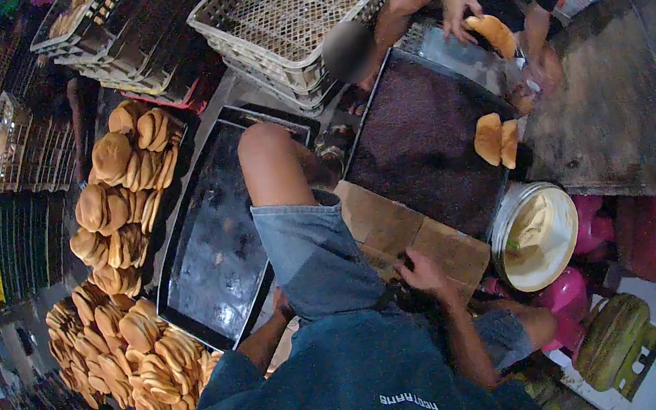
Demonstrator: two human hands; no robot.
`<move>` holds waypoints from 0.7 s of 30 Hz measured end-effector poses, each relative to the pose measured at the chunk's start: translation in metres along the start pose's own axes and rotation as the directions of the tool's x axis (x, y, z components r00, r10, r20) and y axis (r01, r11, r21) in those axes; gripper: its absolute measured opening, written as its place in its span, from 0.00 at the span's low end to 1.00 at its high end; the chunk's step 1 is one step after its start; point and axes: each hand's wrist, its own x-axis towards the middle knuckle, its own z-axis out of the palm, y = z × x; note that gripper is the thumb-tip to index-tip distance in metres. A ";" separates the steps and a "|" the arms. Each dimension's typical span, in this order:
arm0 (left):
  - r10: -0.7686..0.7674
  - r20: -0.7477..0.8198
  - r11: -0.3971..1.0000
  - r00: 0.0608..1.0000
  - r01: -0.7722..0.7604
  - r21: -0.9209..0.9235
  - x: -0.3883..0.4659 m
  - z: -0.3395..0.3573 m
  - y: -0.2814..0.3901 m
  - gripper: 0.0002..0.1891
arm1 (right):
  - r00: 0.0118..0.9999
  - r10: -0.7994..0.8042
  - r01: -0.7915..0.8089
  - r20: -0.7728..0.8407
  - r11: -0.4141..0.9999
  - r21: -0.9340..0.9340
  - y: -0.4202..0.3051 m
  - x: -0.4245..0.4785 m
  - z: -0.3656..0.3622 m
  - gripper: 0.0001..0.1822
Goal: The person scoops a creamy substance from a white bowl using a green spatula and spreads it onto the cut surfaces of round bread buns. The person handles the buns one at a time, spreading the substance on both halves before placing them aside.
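My left hand (283, 305) is low beside my bent leg, near the edge of a long black baking tray (204, 237). The thigh hides part of it, so its grip is unclear. My right hand (425, 270) is over a flattened piece of cardboard (457, 249) in front of my lap. Its fingers look partly curled, and I cannot tell whether they touch the cardboard. Right of that hand, a round white tub (562, 258) holds pale cream (534, 224). Beyond the cardboard lies a wide dark brown surface (419, 132) with two bread rolls (496, 141) at its right edge.
Many buns (144, 343) are piled along the left. Pale plastic crates (313, 72) stand ahead. A co-worker's hand (457, 7) holds a bread roll (493, 36) at upper right, beside a wooden board (607, 96). A green gas cylinder (616, 339) is at lower right.
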 end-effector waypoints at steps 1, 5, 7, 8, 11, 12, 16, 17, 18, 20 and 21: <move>0.004 0.005 1.000 1.000 -0.004 -0.006 0.002 0.001 0.001 0.25 | 0.999 -0.045 0.045 -0.017 0.999 0.007 -0.008 0.007 0.008 0.19; 0.008 0.011 1.000 1.000 -0.008 -0.028 0.004 0.008 0.001 0.26 | 0.981 -0.183 0.189 -0.068 0.978 0.088 -0.065 0.041 0.012 0.22; 0.004 0.011 0.999 1.000 -0.003 -0.039 0.005 0.008 0.004 0.26 | 0.976 -0.202 0.215 -0.077 0.951 0.224 -0.090 0.063 0.011 0.24; -0.003 0.006 0.999 1.000 0.003 -0.044 0.004 0.007 0.003 0.26 | 0.976 -0.206 0.217 -0.069 0.920 0.326 -0.099 0.076 0.016 0.25; -0.007 0.005 0.998 1.000 0.007 -0.060 0.005 0.007 0.006 0.26 | 0.966 -0.249 0.251 -0.070 0.841 0.480 -0.126 0.113 0.022 0.30; -0.011 0.003 0.998 1.000 0.011 -0.065 0.006 0.006 0.006 0.26 | 0.957 -0.279 0.276 -0.073 0.814 0.511 -0.137 0.127 0.024 0.32; 0.019 0.021 0.998 1.000 -0.017 -0.066 0.013 0.003 0.015 0.26 | 0.986 -0.168 0.155 -0.016 0.859 0.488 -0.154 0.192 0.055 0.40; 0.022 0.021 0.997 1.000 -0.021 -0.068 0.012 0.004 0.016 0.26 | 0.986 -0.165 0.152 -0.013 0.869 0.471 -0.156 0.215 0.068 0.41; 0.028 0.026 0.997 0.999 -0.026 -0.072 0.013 0.003 0.016 0.26 | 0.987 -0.160 0.147 -0.008 0.881 0.450 -0.156 0.229 0.079 0.42; 0.022 0.027 0.997 0.999 -0.020 -0.079 0.014 0.004 0.014 0.26 | 0.983 -0.171 0.184 -0.070 0.883 0.433 -0.162 0.239 0.093 0.42; 0.006 0.012 0.996 1.000 -0.004 -0.087 0.012 0.003 0.007 0.26 | 0.976 -0.197 0.217 -0.090 0.877 0.429 -0.172 0.243 0.102 0.42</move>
